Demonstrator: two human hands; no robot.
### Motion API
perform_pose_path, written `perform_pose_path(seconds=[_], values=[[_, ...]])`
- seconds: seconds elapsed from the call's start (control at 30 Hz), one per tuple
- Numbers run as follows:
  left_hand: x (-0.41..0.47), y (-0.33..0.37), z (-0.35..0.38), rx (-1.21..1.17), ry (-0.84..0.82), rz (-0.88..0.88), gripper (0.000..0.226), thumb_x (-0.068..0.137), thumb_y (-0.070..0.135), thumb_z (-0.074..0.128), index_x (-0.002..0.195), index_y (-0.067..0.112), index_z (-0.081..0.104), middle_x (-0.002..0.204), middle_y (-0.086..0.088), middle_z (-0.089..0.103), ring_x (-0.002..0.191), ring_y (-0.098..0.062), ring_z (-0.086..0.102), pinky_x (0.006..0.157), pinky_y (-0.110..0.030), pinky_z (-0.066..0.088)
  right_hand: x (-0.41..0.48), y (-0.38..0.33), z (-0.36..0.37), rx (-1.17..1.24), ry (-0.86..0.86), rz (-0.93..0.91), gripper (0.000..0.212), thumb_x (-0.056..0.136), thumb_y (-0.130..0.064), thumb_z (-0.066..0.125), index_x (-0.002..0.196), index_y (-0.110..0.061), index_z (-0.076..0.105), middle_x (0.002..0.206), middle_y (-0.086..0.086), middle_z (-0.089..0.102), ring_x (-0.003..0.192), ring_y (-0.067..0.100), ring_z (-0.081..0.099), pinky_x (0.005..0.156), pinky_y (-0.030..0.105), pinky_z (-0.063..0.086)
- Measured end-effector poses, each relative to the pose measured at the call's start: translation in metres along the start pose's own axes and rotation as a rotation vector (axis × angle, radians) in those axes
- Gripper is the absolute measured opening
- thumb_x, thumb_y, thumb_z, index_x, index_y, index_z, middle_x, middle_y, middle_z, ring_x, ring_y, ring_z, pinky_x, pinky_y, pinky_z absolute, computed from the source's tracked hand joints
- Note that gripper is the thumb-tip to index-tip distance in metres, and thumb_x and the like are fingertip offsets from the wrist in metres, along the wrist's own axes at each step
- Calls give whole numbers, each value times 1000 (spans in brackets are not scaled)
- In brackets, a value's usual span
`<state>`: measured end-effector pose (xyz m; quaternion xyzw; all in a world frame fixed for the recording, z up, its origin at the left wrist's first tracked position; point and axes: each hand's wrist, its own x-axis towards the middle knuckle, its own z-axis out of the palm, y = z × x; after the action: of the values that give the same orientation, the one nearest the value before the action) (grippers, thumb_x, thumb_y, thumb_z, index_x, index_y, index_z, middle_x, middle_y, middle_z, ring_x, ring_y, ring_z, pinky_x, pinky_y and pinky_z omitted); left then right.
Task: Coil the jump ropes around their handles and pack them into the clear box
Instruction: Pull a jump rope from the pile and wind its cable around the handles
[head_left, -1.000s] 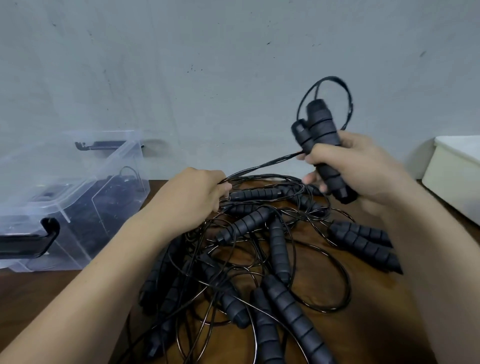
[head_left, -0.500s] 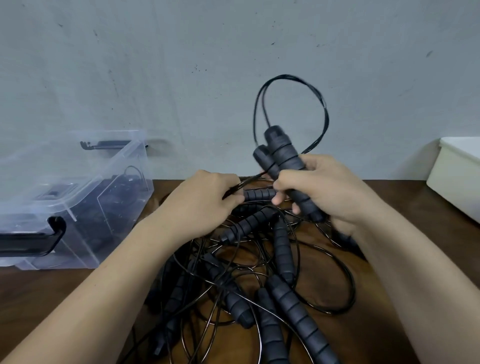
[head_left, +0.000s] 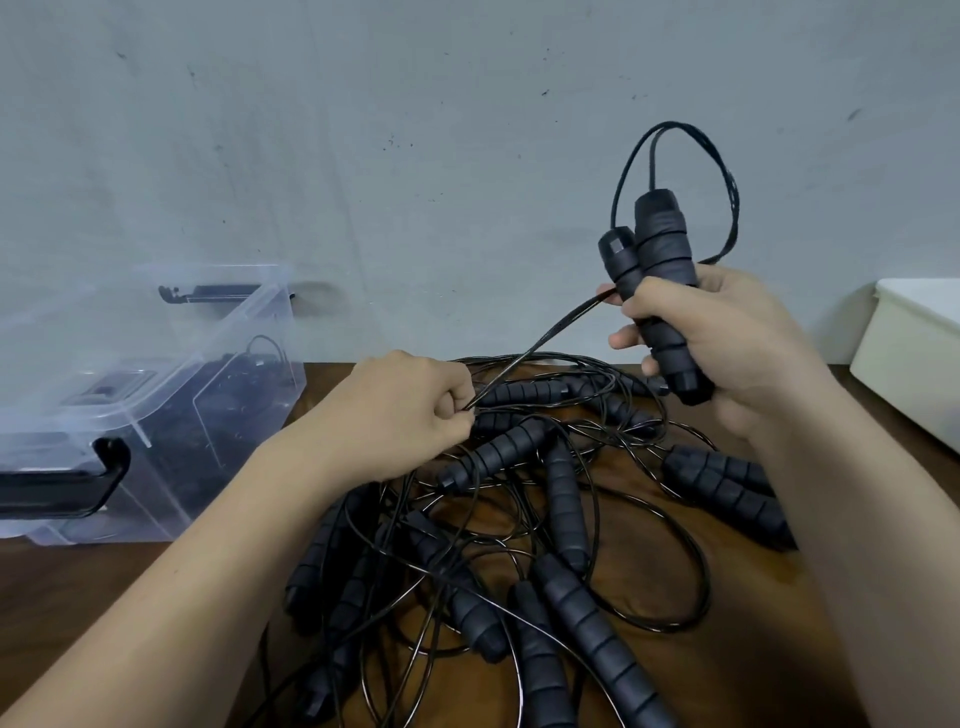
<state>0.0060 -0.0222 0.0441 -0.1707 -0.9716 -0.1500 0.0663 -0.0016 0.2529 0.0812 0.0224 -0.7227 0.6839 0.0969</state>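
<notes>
**Right hand up with paired handles, cord drawn straight**

Since half a second ago the right hand (head_left: 737, 343) has swung up and out toward 2 o'clock. The left hand (head_left: 400, 421) has barely shifted, and the cord (head_left: 543, 340) between them now runs straight.

- Wooden table (head_left: 779, 597): its far edge meets the wall (head_left: 363, 130) at 12 o'clock.
- Clear box (head_left: 218, 374): at 9 o'clock of the pile, dark ropes showing through its side.
- Tangle of jump ropes (head_left: 519, 499): mid-table, between the box and the white bin (head_left: 914, 358) at 3 o'clock. Bare wood shows at 4 and 8 o'clock.
- Right hand: fingers wrapped round two handles (head_left: 662, 244), held side by side and near upright above the pile. A loop of cord arches over their tops.
- Left hand: low, knuckles up, fingers curled, pinching the cord at the pile's 11 o'clock rim.
</notes>
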Motion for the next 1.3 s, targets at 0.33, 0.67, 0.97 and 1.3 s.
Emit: perform_pose_path(seconds=[0.33, 0.67, 0.97, 1.3], values=[[3, 7, 8, -52, 199, 126, 21, 103, 53, 56, 87, 40, 58, 66, 14, 65, 81, -13, 59, 77, -41, 47, -23, 12, 38, -19, -356, 103, 25, 92, -9, 72, 114, 4, 71, 89, 13, 76, 71, 20, 73, 53, 29, 50], [-1, -3, -6, -85, 192, 125, 44, 104, 56, 53, 72, 25, 54, 61, 2, 55, 63, -12, 53, 60, -38, 42, -19, 7, 32, -48, -178, 70, 9, 92, -6, 70, 101, -5, 72, 81, 19, 74, 52, 10, 64, 48, 23, 46], [6, -34, -19, -132, 247, 27, 32, 110, 41, 49, 86, 23, 62, 65, 4, 62, 64, -11, 56, 62, -35, 43, -2, -8, -9, 93, -21, -15, 35, 88, -15, 74, 120, -4, 70, 118, 13, 80, 78, 20, 73, 52, 29, 47], [1, -2, -8, -91, 231, 118, 33, 110, 41, 47, 90, 19, 61, 64, 0, 55, 65, -18, 55, 65, -42, 46, -36, 11, 50, 71, -383, 64, 34, 85, -19, 78, 116, -6, 73, 116, 16, 79, 78, 22, 73, 56, 33, 50]])
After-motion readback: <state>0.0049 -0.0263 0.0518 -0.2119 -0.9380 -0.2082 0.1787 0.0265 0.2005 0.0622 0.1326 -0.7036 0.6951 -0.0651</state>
